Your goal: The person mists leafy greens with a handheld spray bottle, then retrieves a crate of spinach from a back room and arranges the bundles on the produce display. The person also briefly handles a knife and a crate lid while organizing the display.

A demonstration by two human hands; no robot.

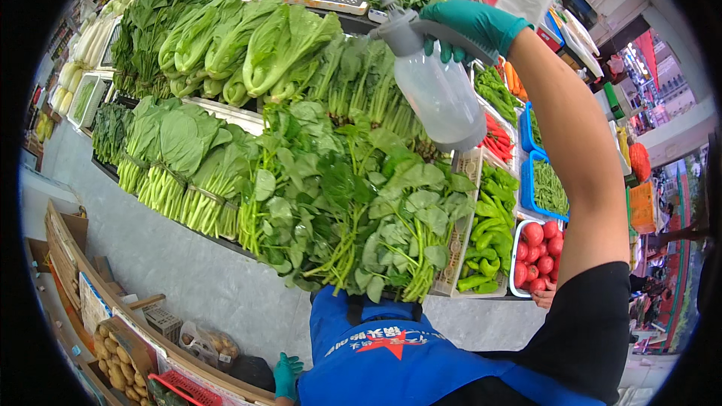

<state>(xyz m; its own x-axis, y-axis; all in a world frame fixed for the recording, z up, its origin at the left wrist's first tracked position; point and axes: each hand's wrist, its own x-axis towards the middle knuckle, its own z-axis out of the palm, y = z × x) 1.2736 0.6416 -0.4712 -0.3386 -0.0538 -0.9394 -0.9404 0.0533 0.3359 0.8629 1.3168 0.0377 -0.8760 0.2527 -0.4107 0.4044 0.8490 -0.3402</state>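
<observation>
In a green glove, my right hand (pixel 471 25) is wrapped around the grey handle of a pump spray bottle (pixel 437 87) with a translucent body. It is held tilted above the leafy greens, its pump knob pointing up and left. Below the bottle lie loose bunches of broad-leaved greens (pixel 338 197) with thick stems. Bundled spinach (pixel 366 76) shows just left of the bottle. My left hand (pixel 288 375), also gloved in green, hangs low beside my blue apron (pixel 378 338). Its fingers are apart and it holds nothing.
Tied greens (pixel 175 163) and romaine-like lettuce (pixel 271 51) fill the stall's left. Green peppers (pixel 489 231), tomatoes (pixel 536 254) and red chillies (pixel 496 138) sit right. Another person's hand (pixel 543 295) touches the tomato basket. Potatoes (pixel 119 363) stand in a wooden shelf behind me.
</observation>
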